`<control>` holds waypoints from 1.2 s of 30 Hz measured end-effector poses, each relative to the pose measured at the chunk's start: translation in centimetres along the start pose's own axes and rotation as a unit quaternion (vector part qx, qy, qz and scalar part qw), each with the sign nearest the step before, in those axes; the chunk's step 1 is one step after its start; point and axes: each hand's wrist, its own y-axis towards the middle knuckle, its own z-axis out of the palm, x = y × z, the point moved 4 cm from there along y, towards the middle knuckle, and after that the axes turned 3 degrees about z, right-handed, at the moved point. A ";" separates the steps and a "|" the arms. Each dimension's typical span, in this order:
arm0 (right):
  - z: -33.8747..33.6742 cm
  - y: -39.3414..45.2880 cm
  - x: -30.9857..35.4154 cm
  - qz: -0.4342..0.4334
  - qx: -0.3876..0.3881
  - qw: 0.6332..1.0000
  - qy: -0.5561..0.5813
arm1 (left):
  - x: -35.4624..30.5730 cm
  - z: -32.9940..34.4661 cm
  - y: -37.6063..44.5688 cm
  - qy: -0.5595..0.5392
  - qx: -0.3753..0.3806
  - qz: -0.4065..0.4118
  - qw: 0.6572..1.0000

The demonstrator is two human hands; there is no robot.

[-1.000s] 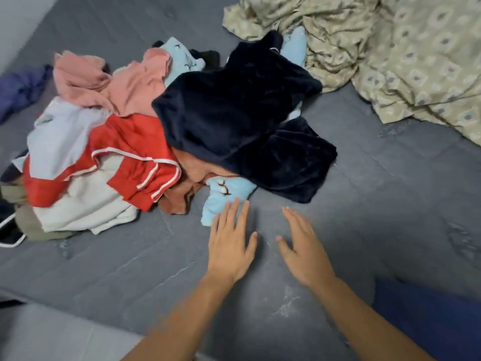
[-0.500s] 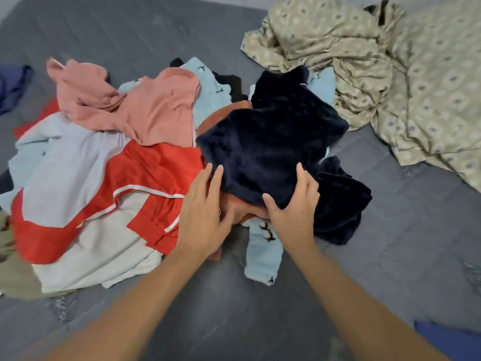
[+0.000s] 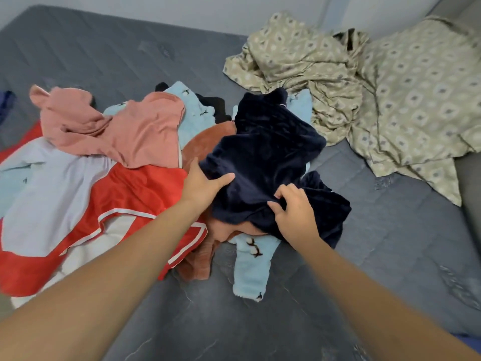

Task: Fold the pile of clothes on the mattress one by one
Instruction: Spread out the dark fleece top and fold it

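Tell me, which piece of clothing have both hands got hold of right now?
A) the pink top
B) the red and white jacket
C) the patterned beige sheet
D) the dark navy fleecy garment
D: the left hand and the right hand both grip the dark navy garment on top of the pile.

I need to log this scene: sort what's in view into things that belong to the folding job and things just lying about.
Part of the job:
navy fleece garment, gripped by left hand and right hand
pink top
red and white garment
light blue fleece
rust garment
mattress

Lying about:
patterned beige sheet
dark blue cloth at the left edge
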 end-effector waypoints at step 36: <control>-7.0 -5.8 -5.4 0.252 0.106 0.775 0.570 | -7.7 9.7 -10.1 -0.012 0.085 0.229 0.970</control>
